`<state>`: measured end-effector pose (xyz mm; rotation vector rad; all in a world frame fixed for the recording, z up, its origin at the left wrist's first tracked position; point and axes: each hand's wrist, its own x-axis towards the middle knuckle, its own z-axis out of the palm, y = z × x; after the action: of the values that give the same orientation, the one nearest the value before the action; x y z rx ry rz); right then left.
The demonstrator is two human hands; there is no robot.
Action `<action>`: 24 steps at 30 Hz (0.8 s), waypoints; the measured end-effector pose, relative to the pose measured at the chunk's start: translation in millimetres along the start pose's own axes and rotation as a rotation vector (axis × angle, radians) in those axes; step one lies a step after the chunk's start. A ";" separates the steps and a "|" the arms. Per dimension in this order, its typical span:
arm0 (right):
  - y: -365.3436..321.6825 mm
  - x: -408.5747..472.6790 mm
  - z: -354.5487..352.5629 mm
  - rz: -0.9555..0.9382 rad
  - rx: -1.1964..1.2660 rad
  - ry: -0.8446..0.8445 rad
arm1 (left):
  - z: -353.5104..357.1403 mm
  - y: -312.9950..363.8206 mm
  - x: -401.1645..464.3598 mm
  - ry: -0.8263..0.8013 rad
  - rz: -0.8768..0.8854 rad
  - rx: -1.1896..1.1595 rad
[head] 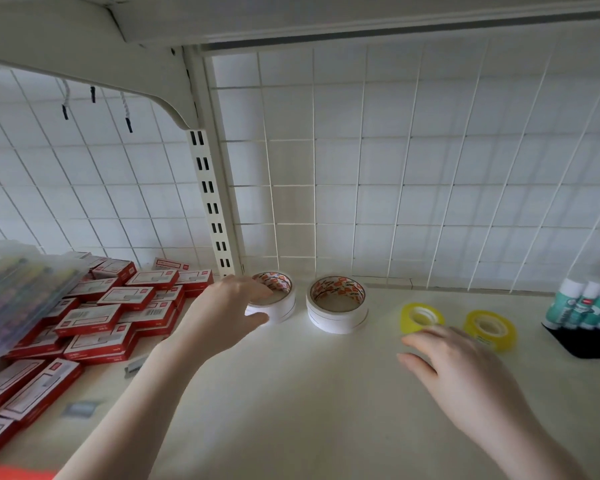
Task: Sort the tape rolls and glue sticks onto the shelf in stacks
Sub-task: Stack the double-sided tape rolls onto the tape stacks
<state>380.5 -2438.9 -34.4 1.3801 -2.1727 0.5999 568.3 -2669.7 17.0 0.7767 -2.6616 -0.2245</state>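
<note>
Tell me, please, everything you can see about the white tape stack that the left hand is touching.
The white tape stack looks like two wide white rolls lying flat, one on the other, with a cardboard core printed in orange. It stands on the cream shelf near the wire grid at the back, left of a similar stack. The left hand grips it: fingers over the top rim, thumb against the front side.

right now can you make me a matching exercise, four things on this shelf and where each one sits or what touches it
Things:
1. white tape stack by the slotted upright
2. yellow tape roll nearer the white stacks
3. green-and-white glue sticks
4. red-and-white cardboard boxes

Places or states:
A. piled at the far left
B. upright in a black holder, far right
C. held in the left hand's grip
D. just beyond the right hand's fingertips

Pairs: 1-C, 2-D, 3-B, 4-A
</note>
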 end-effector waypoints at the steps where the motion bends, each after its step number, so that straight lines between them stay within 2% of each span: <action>1: 1.9 -1.1 -4.5 0.006 -0.011 0.013 | 0.3 4.9 -7.4 0.043 -0.012 0.013; 5: 15.5 -15.1 -20.4 0.002 -0.035 0.040 | 6.8 27.6 -40.8 0.174 -0.133 0.047; 12: 42.6 -51.1 -40.6 0.042 -0.002 0.036 | 25.5 75.5 -92.7 0.199 -0.263 0.013; 24: 73.1 -119.9 -107.9 0.256 -0.145 0.155 | 37.4 155.4 -105.5 0.215 -0.031 -0.076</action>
<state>375.9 -2261.9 -31.3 0.9566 -2.2336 0.6061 561.0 -2480.2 -9.9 0.7727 -2.4268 -0.2343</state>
